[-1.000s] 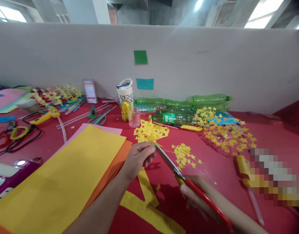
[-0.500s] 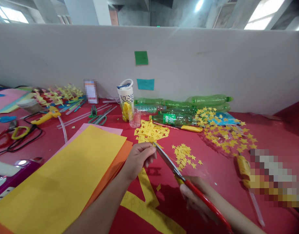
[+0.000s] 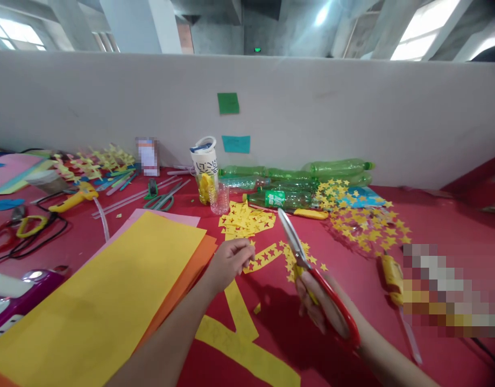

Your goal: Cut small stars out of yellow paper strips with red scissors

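Note:
My left hand [image 3: 228, 262] is closed over the red table [image 3: 441, 226]; its fingertips are by a yellow paper strip with star holes [image 3: 264, 257], and I cannot tell whether they touch it. My right hand [image 3: 318, 302] grips red-handled scissors [image 3: 312, 274], blades closed and pointing up and away. A small heap of cut yellow stars [image 3: 292, 258] lies just behind the blades. Yellow paper offcuts [image 3: 241, 328] lie below my hands.
A stack of yellow, orange and pink sheets [image 3: 110, 290] lies at the left. Punched yellow scraps [image 3: 243, 219], a cup [image 3: 206, 167], green bottles [image 3: 296, 183] and scattered stars [image 3: 364, 220] sit behind. A yellow glue gun [image 3: 390, 271] lies at the right; cables and tools lie at the far left.
The scissors have lifted away from my left hand and swung upward to the right. The star-holed strip now lies on the table by my left fingers.

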The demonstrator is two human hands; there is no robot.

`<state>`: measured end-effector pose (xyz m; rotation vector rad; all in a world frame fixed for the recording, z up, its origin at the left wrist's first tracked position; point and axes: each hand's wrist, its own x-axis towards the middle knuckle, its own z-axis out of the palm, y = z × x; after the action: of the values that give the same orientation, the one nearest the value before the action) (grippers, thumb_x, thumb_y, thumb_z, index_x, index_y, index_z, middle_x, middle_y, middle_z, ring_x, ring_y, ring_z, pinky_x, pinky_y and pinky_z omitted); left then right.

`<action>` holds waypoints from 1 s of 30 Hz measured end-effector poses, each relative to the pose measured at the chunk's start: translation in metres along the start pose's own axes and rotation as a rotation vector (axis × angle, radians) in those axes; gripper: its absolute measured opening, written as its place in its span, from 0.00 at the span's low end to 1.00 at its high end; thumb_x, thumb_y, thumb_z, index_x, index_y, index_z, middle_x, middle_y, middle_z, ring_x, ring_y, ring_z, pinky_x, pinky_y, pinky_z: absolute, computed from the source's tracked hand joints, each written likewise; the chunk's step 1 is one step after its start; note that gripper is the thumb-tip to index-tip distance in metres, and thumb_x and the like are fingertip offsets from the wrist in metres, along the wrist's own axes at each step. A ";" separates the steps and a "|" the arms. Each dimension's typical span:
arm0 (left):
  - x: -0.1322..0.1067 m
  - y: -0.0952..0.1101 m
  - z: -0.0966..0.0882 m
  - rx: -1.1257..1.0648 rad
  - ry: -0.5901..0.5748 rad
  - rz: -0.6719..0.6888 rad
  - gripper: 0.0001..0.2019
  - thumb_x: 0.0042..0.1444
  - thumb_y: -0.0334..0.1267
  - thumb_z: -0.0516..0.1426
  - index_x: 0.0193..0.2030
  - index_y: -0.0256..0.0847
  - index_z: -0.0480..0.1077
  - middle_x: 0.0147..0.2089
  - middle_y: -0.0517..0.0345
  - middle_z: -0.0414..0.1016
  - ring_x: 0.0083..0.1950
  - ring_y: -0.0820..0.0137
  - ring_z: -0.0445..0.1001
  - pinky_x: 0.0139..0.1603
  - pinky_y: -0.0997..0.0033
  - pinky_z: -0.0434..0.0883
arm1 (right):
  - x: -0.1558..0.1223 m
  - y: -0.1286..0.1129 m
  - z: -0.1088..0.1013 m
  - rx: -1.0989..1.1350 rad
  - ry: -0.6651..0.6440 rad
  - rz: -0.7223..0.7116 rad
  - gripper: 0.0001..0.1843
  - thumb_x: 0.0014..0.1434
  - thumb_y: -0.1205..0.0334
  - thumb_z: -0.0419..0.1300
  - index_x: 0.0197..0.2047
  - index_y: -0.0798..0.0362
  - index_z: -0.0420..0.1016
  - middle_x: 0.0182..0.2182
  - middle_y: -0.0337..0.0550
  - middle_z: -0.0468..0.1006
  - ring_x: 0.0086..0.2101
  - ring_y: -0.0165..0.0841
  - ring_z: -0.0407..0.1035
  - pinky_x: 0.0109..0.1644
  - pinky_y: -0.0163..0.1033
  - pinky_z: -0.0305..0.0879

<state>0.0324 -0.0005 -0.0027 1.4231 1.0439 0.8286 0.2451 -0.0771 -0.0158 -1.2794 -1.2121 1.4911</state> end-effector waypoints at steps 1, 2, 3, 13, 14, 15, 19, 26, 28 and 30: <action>0.001 -0.001 0.003 0.054 -0.014 0.011 0.14 0.57 0.42 0.51 0.23 0.39 0.65 0.19 0.65 0.61 0.18 0.77 0.57 0.21 0.76 0.55 | 0.003 0.001 -0.003 0.028 0.032 -0.042 0.24 0.62 0.42 0.50 0.24 0.53 0.62 0.07 0.24 0.57 0.08 0.21 0.53 0.26 0.33 0.68; 0.001 -0.002 0.006 0.119 -0.036 0.035 0.14 0.58 0.42 0.50 0.23 0.39 0.65 0.20 0.65 0.60 0.19 0.76 0.58 0.22 0.75 0.55 | 0.005 0.001 -0.005 0.053 0.069 -0.072 0.24 0.63 0.43 0.49 0.25 0.53 0.62 0.08 0.24 0.57 0.09 0.21 0.53 0.26 0.33 0.67; 0.001 -0.003 0.010 0.190 -0.052 0.066 0.15 0.58 0.42 0.49 0.23 0.40 0.63 0.20 0.65 0.59 0.20 0.75 0.58 0.23 0.74 0.54 | 0.008 0.000 -0.008 0.084 0.126 -0.087 0.23 0.63 0.44 0.49 0.25 0.52 0.62 0.08 0.24 0.57 0.09 0.21 0.53 0.26 0.32 0.67; 0.013 0.013 0.051 1.005 -0.260 0.323 0.14 0.60 0.36 0.45 0.25 0.40 0.63 0.25 0.59 0.68 0.27 0.70 0.65 0.26 0.73 0.55 | 0.020 -0.002 -0.026 0.181 0.302 -0.179 0.22 0.63 0.43 0.49 0.25 0.51 0.61 0.08 0.26 0.57 0.09 0.24 0.55 0.17 0.30 0.59; 0.016 0.015 0.055 1.074 -0.267 0.340 0.14 0.60 0.36 0.44 0.27 0.40 0.65 0.27 0.58 0.70 0.28 0.70 0.67 0.27 0.72 0.57 | 0.020 -0.001 -0.026 0.182 0.300 -0.181 0.23 0.62 0.43 0.49 0.25 0.51 0.61 0.08 0.26 0.57 0.09 0.24 0.55 0.17 0.30 0.59; 0.021 0.016 0.060 1.140 -0.275 0.350 0.14 0.61 0.35 0.44 0.29 0.40 0.67 0.28 0.57 0.72 0.29 0.69 0.69 0.28 0.72 0.58 | 0.020 -0.001 -0.026 0.182 0.299 -0.184 0.23 0.62 0.43 0.50 0.24 0.51 0.61 0.08 0.26 0.58 0.09 0.24 0.55 0.17 0.30 0.60; 0.033 0.018 0.074 1.205 -0.282 0.344 0.13 0.59 0.35 0.47 0.29 0.39 0.69 0.30 0.54 0.74 0.31 0.66 0.72 0.31 0.71 0.61 | 0.019 -0.002 -0.025 0.176 0.311 -0.189 0.23 0.61 0.42 0.51 0.24 0.51 0.62 0.08 0.26 0.58 0.09 0.24 0.56 0.15 0.29 0.59; 0.012 0.013 0.036 1.247 -0.093 0.258 0.09 0.54 0.43 0.54 0.37 0.40 0.68 0.40 0.51 0.70 0.39 0.62 0.71 0.35 0.68 0.65 | 0.016 -0.006 -0.024 0.170 0.307 -0.174 0.22 0.60 0.43 0.52 0.24 0.51 0.61 0.08 0.25 0.57 0.09 0.24 0.57 0.11 0.27 0.54; 0.000 0.009 0.022 1.271 -0.043 0.190 0.11 0.53 0.43 0.55 0.38 0.38 0.67 0.42 0.49 0.69 0.42 0.60 0.70 0.39 0.65 0.66 | 0.017 -0.005 -0.022 0.169 0.298 -0.165 0.22 0.60 0.44 0.52 0.24 0.51 0.61 0.08 0.25 0.57 0.09 0.24 0.56 0.12 0.27 0.54; -0.009 0.005 0.014 1.280 -0.032 0.162 0.07 0.56 0.38 0.52 0.36 0.38 0.67 0.41 0.48 0.69 0.43 0.61 0.69 0.42 0.65 0.66 | 0.017 -0.004 -0.020 0.163 0.290 -0.155 0.22 0.60 0.44 0.53 0.23 0.51 0.61 0.07 0.25 0.57 0.09 0.24 0.56 0.12 0.28 0.56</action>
<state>0.0428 -0.0141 0.0011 2.5783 1.5357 0.1507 0.2617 -0.0566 -0.0163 -1.2136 -0.9573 1.2181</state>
